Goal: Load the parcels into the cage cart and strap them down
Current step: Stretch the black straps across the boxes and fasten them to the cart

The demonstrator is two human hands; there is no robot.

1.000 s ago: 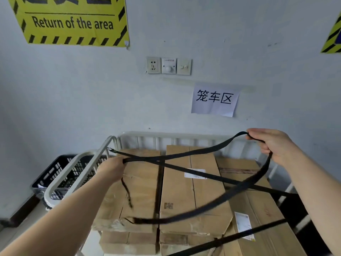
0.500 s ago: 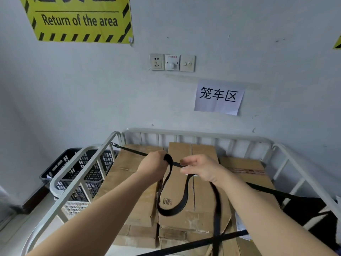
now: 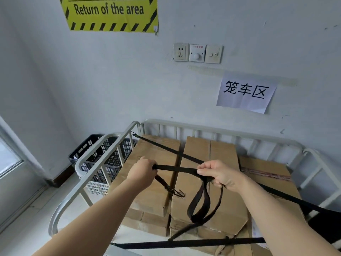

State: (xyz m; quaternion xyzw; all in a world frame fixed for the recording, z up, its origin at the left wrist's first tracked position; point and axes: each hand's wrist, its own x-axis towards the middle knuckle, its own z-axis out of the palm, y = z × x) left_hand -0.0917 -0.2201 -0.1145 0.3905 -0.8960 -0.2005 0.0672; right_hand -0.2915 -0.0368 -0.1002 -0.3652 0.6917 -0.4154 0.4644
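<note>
Several brown cardboard parcels (image 3: 208, 156) lie stacked inside the white metal cage cart (image 3: 203, 127). A black strap (image 3: 175, 167) is stretched taut between my left hand (image 3: 143, 171) and my right hand (image 3: 218, 174), a little above the parcels. Both hands are closed on it. From my right hand a loop of the same strap (image 3: 200, 204) hangs down over the middle parcel. A metal hook (image 3: 176, 192) dangles below my left hand. Another strap section (image 3: 162, 146) runs diagonally from the cart's far left corner across the parcels.
A black plastic crate (image 3: 103, 150) stands on the floor left of the cart, against the wall. A further black strap (image 3: 193, 243) lies across the near side of the parcels. The wall holds sockets (image 3: 197, 52) and a paper sign (image 3: 245, 92).
My right hand came down from high on the right to meet the left over the parcels. The hands have since moved apart, pulling a short strap section taut between them.
</note>
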